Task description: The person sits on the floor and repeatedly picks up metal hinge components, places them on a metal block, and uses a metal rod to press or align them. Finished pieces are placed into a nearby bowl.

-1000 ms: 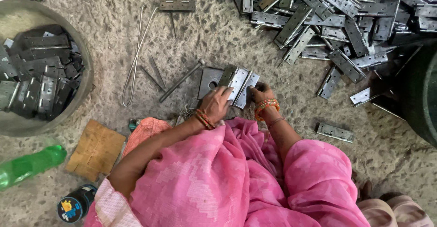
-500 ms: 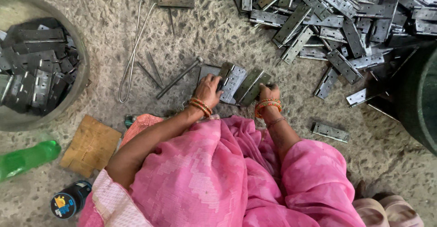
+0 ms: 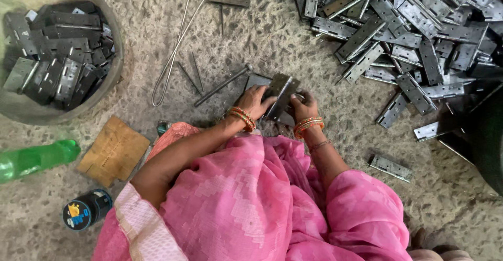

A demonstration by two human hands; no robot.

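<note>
Between both hands, metal hinge [image 3: 280, 96] held tilted just above gritty floor [image 3: 325, 187]. Left hand [image 3: 255, 100] grips its near edge, fingers curled; right hand [image 3: 304, 104] pinches far leaf. Best handled, I judge, with knuckles lined up and leaves square, fingers off seam. Long pin [image 3: 222, 85] lies just left of left hand. Loose hinge pile [image 3: 408, 25] spreads beyond right hand. Round basin [image 3: 112, 36] far left holds stacked dark hinges [image 3: 52, 46]. Green bottle [image 3: 31, 159] lies near left elbow.

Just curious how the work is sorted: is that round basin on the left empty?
No, the round basin is filled with stacked dark metal hinges, much like the loose pile of hinges on the floor at upper right.
</note>
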